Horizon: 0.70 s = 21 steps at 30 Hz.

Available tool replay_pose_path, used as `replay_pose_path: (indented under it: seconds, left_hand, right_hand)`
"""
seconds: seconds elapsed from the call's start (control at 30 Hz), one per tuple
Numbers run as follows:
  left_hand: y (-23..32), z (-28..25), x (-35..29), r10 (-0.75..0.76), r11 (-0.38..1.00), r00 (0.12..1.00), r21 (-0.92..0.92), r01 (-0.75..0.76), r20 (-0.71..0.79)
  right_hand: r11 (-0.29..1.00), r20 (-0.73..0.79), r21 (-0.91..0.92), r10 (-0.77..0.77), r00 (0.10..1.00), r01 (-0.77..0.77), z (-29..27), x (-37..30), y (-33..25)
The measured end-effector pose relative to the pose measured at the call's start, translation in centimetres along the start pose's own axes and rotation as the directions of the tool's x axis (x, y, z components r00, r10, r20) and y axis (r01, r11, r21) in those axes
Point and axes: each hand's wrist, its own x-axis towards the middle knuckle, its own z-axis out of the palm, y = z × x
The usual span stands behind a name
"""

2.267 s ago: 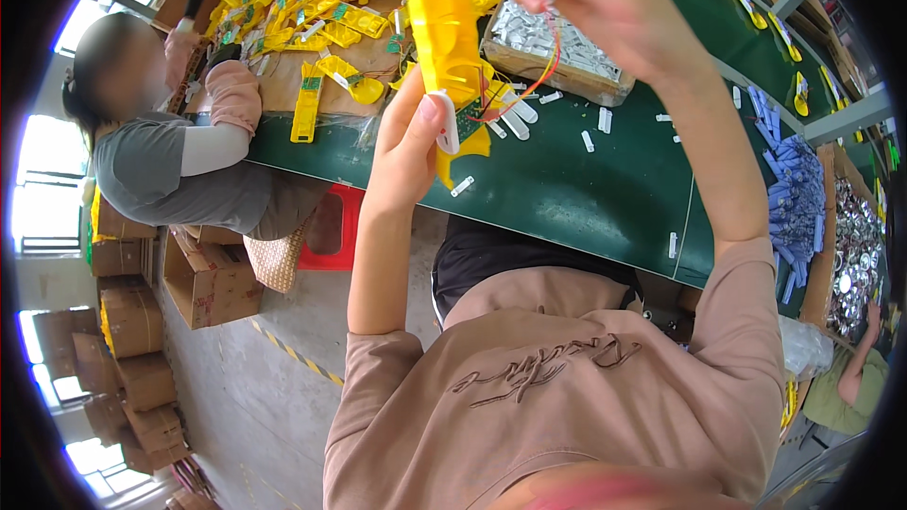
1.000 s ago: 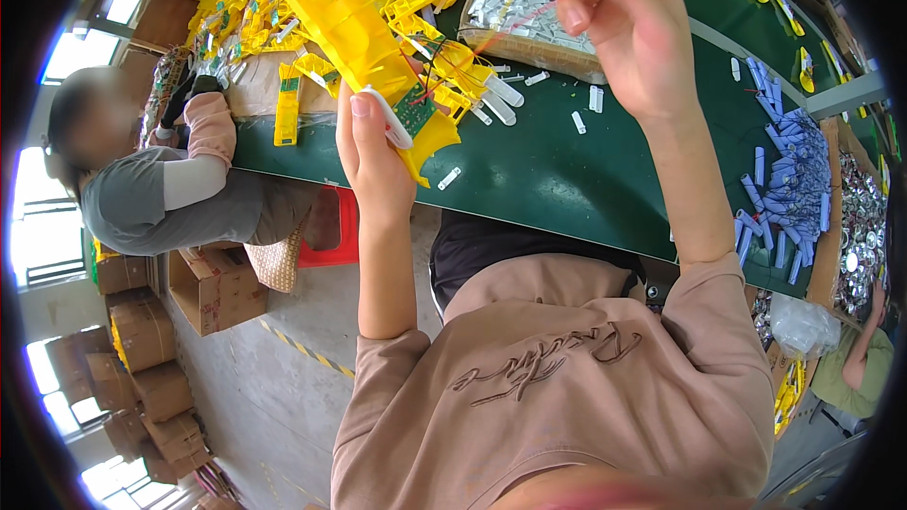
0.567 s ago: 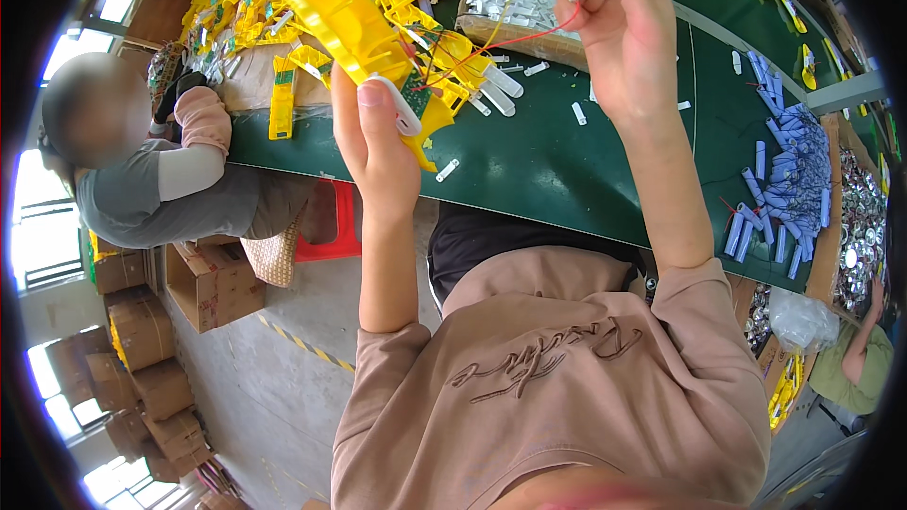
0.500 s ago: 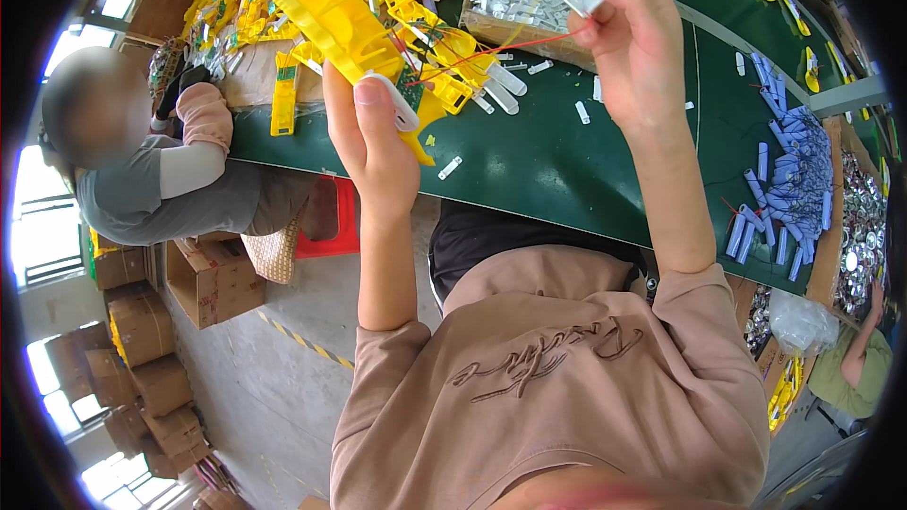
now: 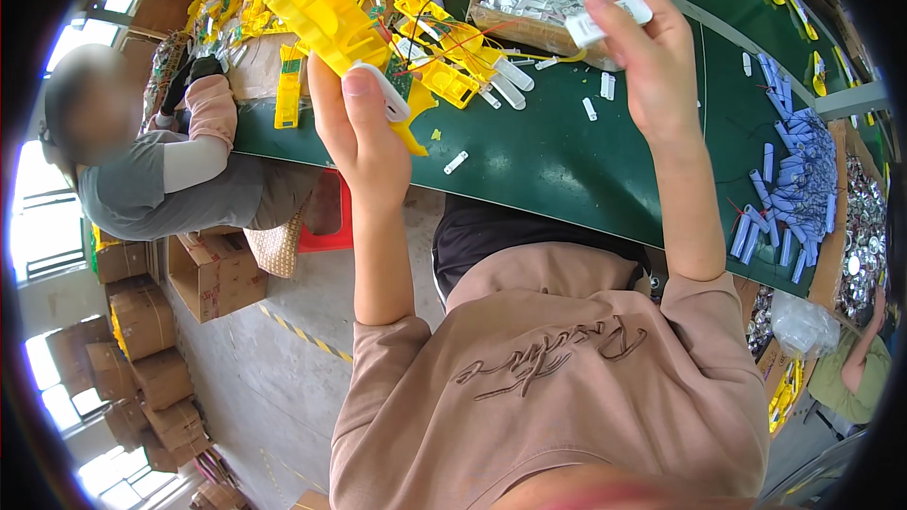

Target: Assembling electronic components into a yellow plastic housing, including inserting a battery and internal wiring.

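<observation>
My left hand (image 5: 364, 132) is closed around a long yellow plastic housing (image 5: 307, 0), tilted up toward the far left. Beneath that thumb sits a white oval plastic part (image 5: 383, 93), beside a green circuit board (image 5: 401, 80) with thin red wires. Raised in front of the carton, my right hand (image 5: 657, 61) pinches a small white plastic piece (image 5: 588, 30) between thumb and fingers. Several yellow housings (image 5: 444, 80) and clear-white strips (image 5: 510, 76) lie just past my left hand.
A cardboard carton (image 5: 539, 35) of small white parts stands on the green table (image 5: 567, 184). Blue cylindrical cells (image 5: 798, 179) with wires are heaped at the right. A co-worker (image 5: 170, 142) sits at the left, near a heap of yellow parts (image 5: 231, 0).
The white piece in my right hand has turned and dropped slightly, and that hand has shifted a little right. My left hand has moved slightly left with the yellow housing.
</observation>
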Motion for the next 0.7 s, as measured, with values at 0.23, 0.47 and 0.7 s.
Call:
replay_pose_path:
  seconds: [0.23, 0.47, 0.7]
  left_hand:
    - [-0.9, -0.6, -0.5, -0.060, 0.998, 0.998, 0.032, 0.059, 0.030]
    - [-0.2, 0.5, -1.0, -0.090, 0.996, 0.989, -0.015, 0.093, 0.114]
    - [-0.4, 1.1, -1.4, -0.112, 0.993, 0.992, -0.036, 0.114, 0.061]
  right_hand:
    - [0.807, 0.407, 0.522, 0.048, 0.912, -0.275, -1.3, -0.4, 0.2]
    - [0.924, 0.090, 0.382, -0.023, 0.996, -0.013, -0.5, 1.2, 0.4]
    - [0.649, 0.152, 0.716, 0.212, 0.965, -0.256, 1.0, 1.6, -1.2]
